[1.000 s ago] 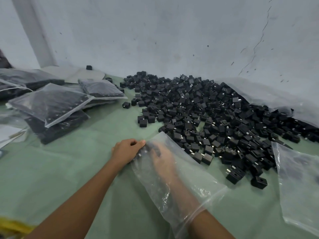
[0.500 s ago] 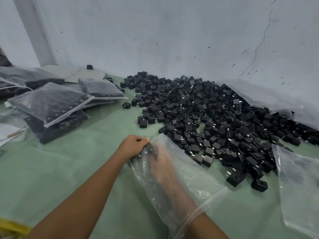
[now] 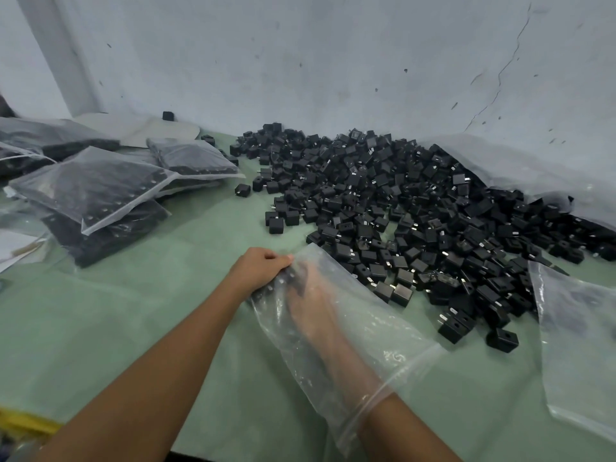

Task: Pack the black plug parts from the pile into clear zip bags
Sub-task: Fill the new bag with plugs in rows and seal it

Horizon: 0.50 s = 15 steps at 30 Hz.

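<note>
While the left hand (image 3: 260, 270) pinches the far end of a clear plastic zip bag (image 3: 360, 331) with curled fingers, the right hand (image 3: 311, 303) is sunk wrist-deep inside that bag. It is blurred through the plastic, so its grip cannot be told. Bag and hands lie on the near side of the pile of small black cube-shaped plug parts (image 3: 400, 208), the bag's far corner reaching the pile's edge. A few dark parts show inside the bag by the fingertips. Left of the pile lie filled clear bags of black parts (image 3: 96, 188); at the pile's right edge lies an empty clear bag (image 3: 580, 345).
</note>
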Available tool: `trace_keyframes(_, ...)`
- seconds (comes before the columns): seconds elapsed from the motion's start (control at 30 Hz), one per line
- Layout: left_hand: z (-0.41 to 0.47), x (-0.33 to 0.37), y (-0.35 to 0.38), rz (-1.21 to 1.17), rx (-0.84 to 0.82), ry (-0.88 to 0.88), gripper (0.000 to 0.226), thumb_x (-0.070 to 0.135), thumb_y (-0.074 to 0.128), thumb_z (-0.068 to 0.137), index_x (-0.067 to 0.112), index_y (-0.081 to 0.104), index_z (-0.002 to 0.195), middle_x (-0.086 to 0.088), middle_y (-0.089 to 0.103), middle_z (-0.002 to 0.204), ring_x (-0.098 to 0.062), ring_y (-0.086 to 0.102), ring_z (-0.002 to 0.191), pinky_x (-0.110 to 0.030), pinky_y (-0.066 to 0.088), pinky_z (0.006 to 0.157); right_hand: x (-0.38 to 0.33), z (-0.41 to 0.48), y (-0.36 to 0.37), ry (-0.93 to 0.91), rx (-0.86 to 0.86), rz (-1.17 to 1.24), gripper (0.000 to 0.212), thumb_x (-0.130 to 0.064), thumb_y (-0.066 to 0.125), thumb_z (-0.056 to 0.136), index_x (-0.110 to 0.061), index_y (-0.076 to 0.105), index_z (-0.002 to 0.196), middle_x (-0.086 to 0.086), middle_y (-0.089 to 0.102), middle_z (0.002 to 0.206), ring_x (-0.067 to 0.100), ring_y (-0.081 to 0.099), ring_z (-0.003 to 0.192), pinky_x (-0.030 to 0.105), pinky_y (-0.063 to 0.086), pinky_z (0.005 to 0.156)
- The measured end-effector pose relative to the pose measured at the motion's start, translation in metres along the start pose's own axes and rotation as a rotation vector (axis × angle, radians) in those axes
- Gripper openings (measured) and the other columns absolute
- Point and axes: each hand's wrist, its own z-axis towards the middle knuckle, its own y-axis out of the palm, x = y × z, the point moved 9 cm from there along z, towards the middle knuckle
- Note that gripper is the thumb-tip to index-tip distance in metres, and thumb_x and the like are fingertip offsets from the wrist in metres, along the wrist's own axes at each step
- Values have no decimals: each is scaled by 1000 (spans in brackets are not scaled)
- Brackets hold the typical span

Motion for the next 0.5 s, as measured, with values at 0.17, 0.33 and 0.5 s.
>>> trace_keyframes(0.17, -1, -2, -4, -13, 25, 15, 40, 62, 69, 84, 24, 76, 74, -3, 68, 56, -17, 62, 44, -26, 47, 39, 0, -23, -10, -74, -154, -45, 40, -21, 56, 97, -16, 50, 136, 7, 57, 131, 25, 53, 120, 30, 41, 99)
trace_keyframes(0.33, 0, -2, -3, 12, 38, 57, 36, 61, 67, 86, 30, 77, 73, -9, 74, 72, -19, 65, 55, -42, 61, 62, 58, -111, -79, -86, -189, -60, 35, -30, 58, 91, -53, 61, 118, -28, 61, 122, -3, 56, 116, 17, 42, 100)
trace_keyframes(0.5, 0, -2, -1, -11, 41, 63, 37, 63, 67, 87, 29, 78, 75, 1, 67, 57, -14, 60, 48, -32, 53, 57, 105, -157, -180, -42, 241, -77, 42, 0, 71, 84, -42, 70, 83, -19, 71, 87, -1, 66, 77, 11, 49, 68)
